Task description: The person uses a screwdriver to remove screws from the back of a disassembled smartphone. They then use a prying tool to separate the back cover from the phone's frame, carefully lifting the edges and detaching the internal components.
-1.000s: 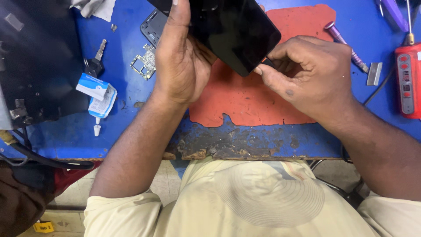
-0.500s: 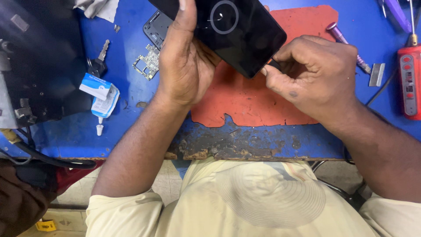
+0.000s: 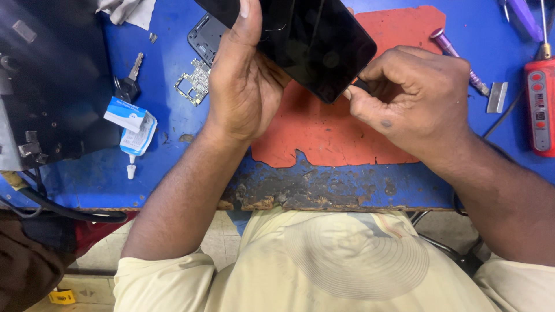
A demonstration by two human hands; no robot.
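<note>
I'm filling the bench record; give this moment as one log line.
left hand: holds black phone | right hand: pinches small dark tool at phone's lower edge | below: red mat on blue bench

Orange mat (image 3: 324, 136) open below phone (image 3: 315, 43); circuit board (image 3: 195, 81), glue tube (image 3: 136, 134) crowded left, screwdriver (image 3: 540, 98) blocked right.

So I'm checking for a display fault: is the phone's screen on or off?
Off: the phone, held in the left hand, shows plain black glass with only faint reflections. The right hand pinches at its lower edge.
</note>
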